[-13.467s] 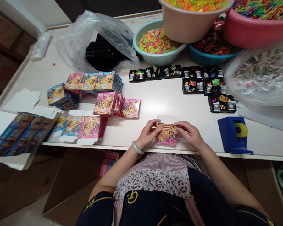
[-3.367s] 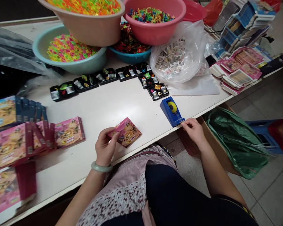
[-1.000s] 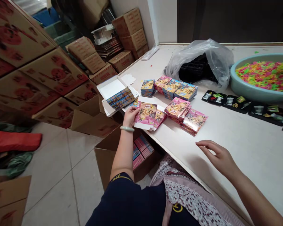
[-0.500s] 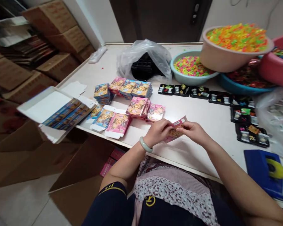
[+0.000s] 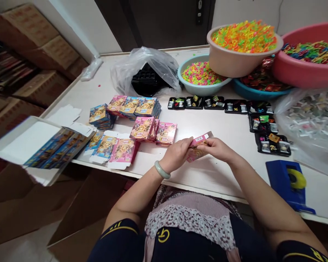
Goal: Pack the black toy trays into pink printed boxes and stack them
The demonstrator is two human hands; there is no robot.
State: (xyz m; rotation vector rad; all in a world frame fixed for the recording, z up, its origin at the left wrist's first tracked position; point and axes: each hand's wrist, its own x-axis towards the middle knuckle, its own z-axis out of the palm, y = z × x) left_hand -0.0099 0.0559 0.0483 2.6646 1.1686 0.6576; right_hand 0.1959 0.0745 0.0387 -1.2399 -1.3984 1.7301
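At near edge of white table (image 5: 224,127), mid-span: both hands on small pink printed cardboard carton (image 5: 197,148), held just above tabletop. Left hand (image 5: 176,156) grip closed on carton's left end, right hand (image 5: 218,150) grip closed on right end, barcode flap tilted up. Pink finished boxes (image 5: 153,129) stand just left. Blue tape dispenser (image 5: 288,185) toward near right corner. Black filled trays (image 5: 272,142) beyond right hand.
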